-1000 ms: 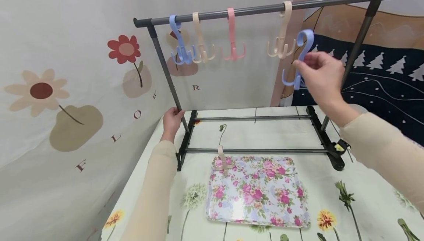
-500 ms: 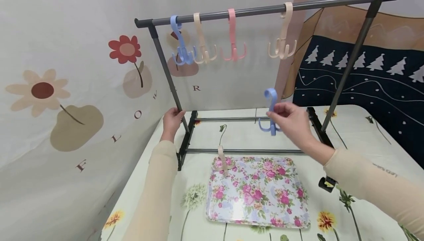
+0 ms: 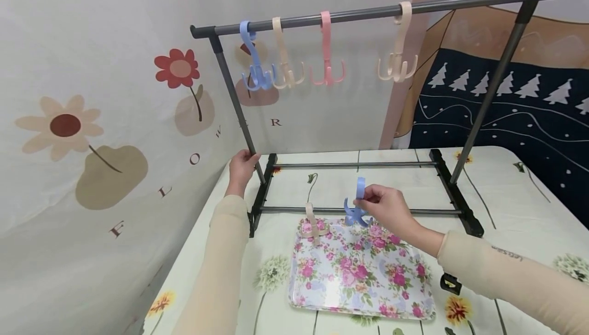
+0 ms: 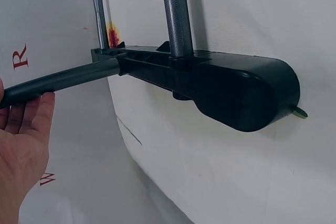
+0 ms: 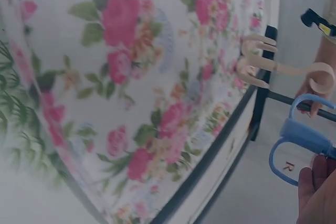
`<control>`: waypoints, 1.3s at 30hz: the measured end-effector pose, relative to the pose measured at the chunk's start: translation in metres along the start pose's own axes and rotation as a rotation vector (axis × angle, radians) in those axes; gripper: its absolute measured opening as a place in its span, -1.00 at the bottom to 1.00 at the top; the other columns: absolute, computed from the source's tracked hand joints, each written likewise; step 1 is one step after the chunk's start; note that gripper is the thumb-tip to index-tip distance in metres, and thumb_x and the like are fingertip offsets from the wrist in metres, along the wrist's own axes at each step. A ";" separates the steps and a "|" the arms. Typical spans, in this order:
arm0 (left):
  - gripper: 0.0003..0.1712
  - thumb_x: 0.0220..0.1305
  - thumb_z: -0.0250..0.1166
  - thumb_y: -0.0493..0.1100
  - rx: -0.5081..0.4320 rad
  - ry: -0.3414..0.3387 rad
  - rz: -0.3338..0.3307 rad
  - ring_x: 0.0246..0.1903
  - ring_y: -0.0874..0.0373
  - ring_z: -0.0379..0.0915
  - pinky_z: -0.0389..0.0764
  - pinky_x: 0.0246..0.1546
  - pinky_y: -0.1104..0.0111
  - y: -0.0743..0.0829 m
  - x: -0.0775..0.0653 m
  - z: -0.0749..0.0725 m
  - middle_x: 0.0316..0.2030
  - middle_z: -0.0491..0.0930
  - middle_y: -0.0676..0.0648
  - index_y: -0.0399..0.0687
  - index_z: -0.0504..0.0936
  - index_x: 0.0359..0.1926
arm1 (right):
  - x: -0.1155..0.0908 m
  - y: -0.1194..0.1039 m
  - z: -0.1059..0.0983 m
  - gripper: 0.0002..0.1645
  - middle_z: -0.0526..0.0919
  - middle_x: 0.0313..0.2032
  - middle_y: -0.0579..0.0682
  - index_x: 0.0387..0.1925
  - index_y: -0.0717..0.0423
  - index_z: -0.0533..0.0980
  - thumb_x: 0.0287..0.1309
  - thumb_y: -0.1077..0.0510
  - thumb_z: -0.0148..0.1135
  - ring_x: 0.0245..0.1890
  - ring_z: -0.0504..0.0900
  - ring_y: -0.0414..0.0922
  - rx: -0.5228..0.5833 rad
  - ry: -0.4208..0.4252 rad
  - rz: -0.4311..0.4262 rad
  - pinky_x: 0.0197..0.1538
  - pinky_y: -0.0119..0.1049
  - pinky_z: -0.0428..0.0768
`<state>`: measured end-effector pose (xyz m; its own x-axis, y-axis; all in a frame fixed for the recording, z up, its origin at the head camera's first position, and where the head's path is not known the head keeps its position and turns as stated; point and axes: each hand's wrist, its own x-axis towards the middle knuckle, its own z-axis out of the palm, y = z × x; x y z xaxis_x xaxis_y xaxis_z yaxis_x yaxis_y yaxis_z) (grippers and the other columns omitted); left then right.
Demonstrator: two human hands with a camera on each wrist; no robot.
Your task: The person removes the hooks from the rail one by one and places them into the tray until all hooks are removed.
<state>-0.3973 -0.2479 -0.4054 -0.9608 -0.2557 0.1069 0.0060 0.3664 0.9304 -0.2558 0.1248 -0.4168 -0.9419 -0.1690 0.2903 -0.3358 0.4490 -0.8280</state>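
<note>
My left hand [image 3: 242,170] grips the lower part of the left upright post [image 3: 233,92] of a grey metal rack; in the left wrist view its fingers [image 4: 39,116] lie along that post. Between thumb and fingers, my right hand [image 3: 385,207] pinches a blue multi-prong hook [image 3: 357,215] by its stem, prongs down, over the back edge of a floral tray [image 3: 363,273]. A beige hook [image 3: 315,230] lies at the tray's back left corner. From the top bar [image 3: 354,15] hang another blue hook [image 3: 257,69], two beige hooks and a pink hook [image 3: 327,59].
Two low crossbars [image 3: 294,209] join the rack's black feet [image 3: 460,204] on the flower-patterned tablecloth [image 3: 520,232]. A printed curtain [image 3: 115,43] stands behind and to the left. Dark fabric with white trees [image 3: 501,105] hangs at the right.
My right hand has brought the blue hook from near the top bar's right part down and left to the tray's back edge. My left hand keeps its place on the post.
</note>
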 end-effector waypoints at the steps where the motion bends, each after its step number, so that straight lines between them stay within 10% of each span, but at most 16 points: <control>1: -0.70 0.44 0.22 -0.09 0.001 0.001 -0.002 0.09 -0.09 0.48 0.52 0.15 0.10 0.000 0.000 0.000 0.02 0.58 -0.22 -0.23 0.53 0.01 | -0.002 0.002 0.002 -0.94 0.71 -0.43 -0.03 -0.34 0.13 0.64 0.19 0.22 0.39 -0.41 0.67 -0.01 0.002 -0.012 0.007 -0.39 -0.36 0.63; 39: -0.69 0.44 0.22 -0.08 -0.004 0.010 -0.014 0.08 -0.09 0.49 0.52 0.15 0.14 0.002 -0.003 0.001 -0.01 0.58 -0.23 -0.25 0.53 -0.01 | -0.013 0.039 0.034 -0.85 0.67 -0.37 -0.13 -0.22 0.09 0.63 0.15 0.21 0.42 -0.35 0.64 -0.21 -0.020 -0.157 0.032 -0.31 -0.37 0.64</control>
<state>-0.3951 -0.2455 -0.4042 -0.9581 -0.2696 0.0969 -0.0067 0.3593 0.9332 -0.2566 0.1143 -0.4693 -0.9395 -0.2887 0.1843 -0.3074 0.4738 -0.8252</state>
